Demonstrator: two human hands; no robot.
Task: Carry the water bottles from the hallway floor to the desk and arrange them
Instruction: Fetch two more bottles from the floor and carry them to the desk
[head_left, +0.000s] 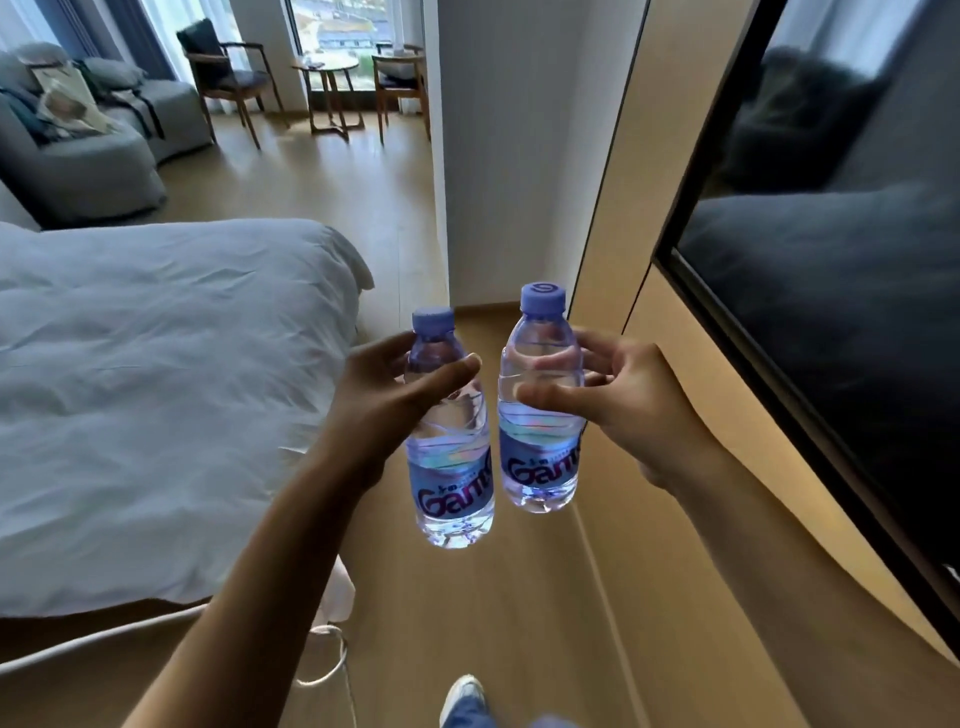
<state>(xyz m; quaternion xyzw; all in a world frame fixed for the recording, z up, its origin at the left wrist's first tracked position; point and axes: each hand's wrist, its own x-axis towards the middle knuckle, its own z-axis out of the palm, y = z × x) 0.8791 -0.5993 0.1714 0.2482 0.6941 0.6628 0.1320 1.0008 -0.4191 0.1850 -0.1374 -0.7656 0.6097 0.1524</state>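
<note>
Head view: your left hand (387, 395) grips left bottle (449, 431) round upper body, thumb across front. Your right hand (618, 400) grips right bottle (540, 400) likewise. Both bottles upright, capped, side by side, just apart, held in air above wooden floor (493, 623). Bed (156, 364) at left, dark screen (831, 286) on right wall.
</note>
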